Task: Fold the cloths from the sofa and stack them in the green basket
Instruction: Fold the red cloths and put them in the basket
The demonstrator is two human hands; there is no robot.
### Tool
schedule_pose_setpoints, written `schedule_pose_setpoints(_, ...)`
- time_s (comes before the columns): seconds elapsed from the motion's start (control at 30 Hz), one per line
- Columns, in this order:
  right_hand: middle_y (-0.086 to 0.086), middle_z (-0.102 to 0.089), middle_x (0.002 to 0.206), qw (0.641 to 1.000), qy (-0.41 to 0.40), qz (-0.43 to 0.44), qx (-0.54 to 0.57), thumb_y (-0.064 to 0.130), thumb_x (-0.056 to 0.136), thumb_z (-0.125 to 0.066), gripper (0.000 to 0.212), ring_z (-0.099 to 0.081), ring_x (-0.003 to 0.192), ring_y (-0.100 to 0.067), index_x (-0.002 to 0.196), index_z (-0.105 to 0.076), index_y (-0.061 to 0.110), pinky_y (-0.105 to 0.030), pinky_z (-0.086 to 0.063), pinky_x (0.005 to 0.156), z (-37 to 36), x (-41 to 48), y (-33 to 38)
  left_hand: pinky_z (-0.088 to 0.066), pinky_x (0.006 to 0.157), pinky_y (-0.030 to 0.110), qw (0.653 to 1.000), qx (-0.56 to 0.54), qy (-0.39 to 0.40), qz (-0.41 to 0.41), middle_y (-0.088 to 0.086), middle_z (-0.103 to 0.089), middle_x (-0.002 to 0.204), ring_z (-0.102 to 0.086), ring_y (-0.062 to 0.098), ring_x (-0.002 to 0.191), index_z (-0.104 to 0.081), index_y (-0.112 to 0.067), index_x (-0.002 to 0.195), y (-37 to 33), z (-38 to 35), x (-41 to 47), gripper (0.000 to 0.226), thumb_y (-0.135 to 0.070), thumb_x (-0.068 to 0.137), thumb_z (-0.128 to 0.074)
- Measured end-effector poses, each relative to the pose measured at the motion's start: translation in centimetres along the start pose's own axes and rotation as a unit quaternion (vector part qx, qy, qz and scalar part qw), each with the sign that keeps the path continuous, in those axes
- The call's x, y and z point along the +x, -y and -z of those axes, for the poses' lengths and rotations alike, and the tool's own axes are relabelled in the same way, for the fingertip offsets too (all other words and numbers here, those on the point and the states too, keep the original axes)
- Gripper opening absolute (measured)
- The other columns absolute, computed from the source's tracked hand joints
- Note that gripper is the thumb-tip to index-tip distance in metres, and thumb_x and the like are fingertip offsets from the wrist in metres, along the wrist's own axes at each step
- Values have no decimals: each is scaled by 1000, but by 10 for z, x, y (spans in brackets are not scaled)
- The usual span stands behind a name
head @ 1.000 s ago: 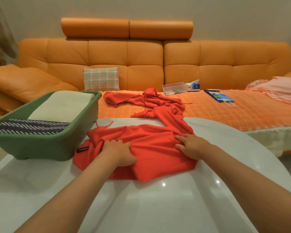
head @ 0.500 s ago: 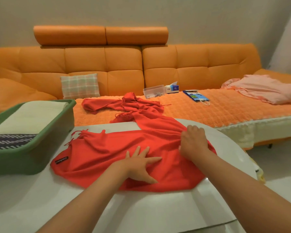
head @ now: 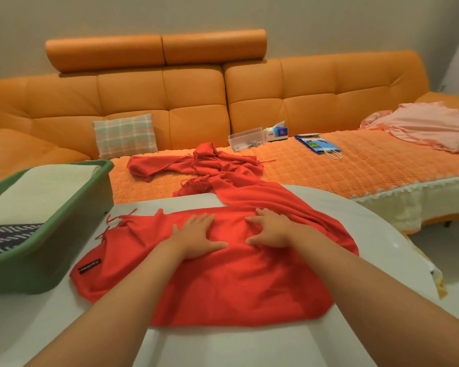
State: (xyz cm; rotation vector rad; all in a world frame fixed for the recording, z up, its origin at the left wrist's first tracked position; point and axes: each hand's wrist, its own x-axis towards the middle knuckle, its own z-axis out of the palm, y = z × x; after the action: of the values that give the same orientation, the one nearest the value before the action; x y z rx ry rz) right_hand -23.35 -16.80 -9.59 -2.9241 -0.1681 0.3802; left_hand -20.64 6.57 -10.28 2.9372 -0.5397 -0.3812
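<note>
Two bare hands lie palm down on a red cloth (head: 223,284) spread over a white table (head: 223,348). The left hand (head: 196,235) has straight fingers, slightly apart, pressing the fabric. Just right of it, the right hand (head: 269,230) has fingers apart and a little bent, gripping nothing. Beyond the fingertips the cloth runs off the table's far edge and bunches on the orange sofa (head: 196,96), so no finished fold shows. Left of the left fingers, well apart, stands the green basket (head: 51,266), already holding a folded cream cloth (head: 45,186) and a dark striped one (head: 6,235). Far right of the right fingers a pink cloth (head: 429,125) lies crumpled on the sofa. The task looks about midway: two cloths stacked, the red one in hand, the pink one waiting. The frame cuts off the basket's left side, hiding anything else inside. Whether the red cloth is doubled under the palms cannot be told.
</note>
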Motion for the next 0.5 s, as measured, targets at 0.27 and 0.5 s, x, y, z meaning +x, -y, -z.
schedule_pose_setpoints(0.27,-3,13,166,999,6,-29,-38,62,91,-43,79,15,152,-19,158,-5,41,-66,11,115,-3,23,0,-31,110,49,976,-43,-215,9,5,-44,146,-37,27,137,-53,-25,136,53,-1,-1,58,-57,94,-30)
schedule_pose_setpoints(0.5,-12,-16,165,983,-116,136,-50,36,98,-44,60,-13,152,-24,155,-30,23,-43,-10,123,-8,10,78,-45,71,46,940,-2,-339,-21,6,-53,93,-53,34,88,-55,-17,91,90,-15,-47,27,-5,72,-39)
